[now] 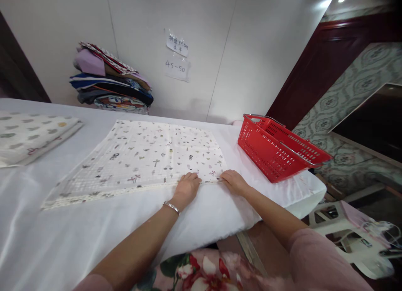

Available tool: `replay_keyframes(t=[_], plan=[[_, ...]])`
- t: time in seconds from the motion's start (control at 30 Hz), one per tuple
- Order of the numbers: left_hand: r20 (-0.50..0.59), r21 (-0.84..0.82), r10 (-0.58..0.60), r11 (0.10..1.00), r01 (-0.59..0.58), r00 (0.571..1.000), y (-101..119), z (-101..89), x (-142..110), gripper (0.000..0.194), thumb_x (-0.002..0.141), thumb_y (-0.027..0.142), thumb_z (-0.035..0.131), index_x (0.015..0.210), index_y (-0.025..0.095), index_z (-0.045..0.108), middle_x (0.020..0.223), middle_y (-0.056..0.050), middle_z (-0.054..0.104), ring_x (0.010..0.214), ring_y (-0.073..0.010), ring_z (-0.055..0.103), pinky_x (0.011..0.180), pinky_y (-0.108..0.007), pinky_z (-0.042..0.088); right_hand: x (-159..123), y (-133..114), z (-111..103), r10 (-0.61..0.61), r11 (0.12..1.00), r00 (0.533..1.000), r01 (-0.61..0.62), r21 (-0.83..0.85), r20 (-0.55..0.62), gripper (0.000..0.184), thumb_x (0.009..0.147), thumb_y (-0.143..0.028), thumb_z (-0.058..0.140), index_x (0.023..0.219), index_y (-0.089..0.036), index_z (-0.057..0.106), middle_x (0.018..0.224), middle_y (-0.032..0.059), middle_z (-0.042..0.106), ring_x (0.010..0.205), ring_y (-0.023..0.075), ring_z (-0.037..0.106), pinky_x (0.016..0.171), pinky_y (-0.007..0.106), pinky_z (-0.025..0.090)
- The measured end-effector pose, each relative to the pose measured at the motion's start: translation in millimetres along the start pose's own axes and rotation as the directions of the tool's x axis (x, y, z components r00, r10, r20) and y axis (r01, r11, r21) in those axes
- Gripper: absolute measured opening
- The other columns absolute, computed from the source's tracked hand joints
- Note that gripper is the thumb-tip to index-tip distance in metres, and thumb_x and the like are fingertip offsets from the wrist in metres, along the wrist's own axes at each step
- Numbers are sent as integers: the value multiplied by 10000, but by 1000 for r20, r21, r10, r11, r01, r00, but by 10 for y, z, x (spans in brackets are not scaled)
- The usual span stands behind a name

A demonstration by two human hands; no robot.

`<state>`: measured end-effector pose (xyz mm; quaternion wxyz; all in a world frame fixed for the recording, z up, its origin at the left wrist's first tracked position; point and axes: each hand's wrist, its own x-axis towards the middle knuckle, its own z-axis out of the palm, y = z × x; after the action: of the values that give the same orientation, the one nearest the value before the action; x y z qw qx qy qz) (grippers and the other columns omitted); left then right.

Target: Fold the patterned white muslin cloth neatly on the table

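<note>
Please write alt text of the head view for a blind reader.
A person's left hand and right hand touch the near edge of a folded, printed white cloth on a white-covered table, with a red basket at right and stacked fabrics at back left.

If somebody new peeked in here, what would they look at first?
Probably the bright red shopping basket, at the right end of the white-draped table. Next, perhaps, the folded white printed cloth in the middle, with the left hand and right hand at its near edge. A colourful fabric pile stands at the back left.
</note>
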<state>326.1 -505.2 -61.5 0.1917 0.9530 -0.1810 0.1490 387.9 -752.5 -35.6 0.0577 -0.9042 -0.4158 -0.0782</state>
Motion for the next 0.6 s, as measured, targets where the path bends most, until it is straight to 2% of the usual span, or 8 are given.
replay_keyframes(t=[0.33, 0.6], plan=[[-9, -30, -4, 1000, 4, 1000, 0, 3, 8, 235, 857, 163, 411, 879, 214, 639, 923, -55, 579, 909, -199, 471, 799, -346, 368, -11, 19, -32, -8, 990, 997, 20, -143, 82, 210, 877, -174, 437, 998, -190, 608, 989, 58, 610, 909, 173, 507, 769, 298, 347], [-16, -40, 4, 999, -5, 1000, 0, 1, -1, 225, 850, 152, 422, 875, 207, 638, 918, -53, 579, 908, -199, 474, 798, -344, 369, -109, 19, 57, 15, 998, 1000, -17, -67, -19, 239, 901, -242, 414, 977, -195, 635, 968, 74, 620, 906, 187, 519, 771, 303, 372]])
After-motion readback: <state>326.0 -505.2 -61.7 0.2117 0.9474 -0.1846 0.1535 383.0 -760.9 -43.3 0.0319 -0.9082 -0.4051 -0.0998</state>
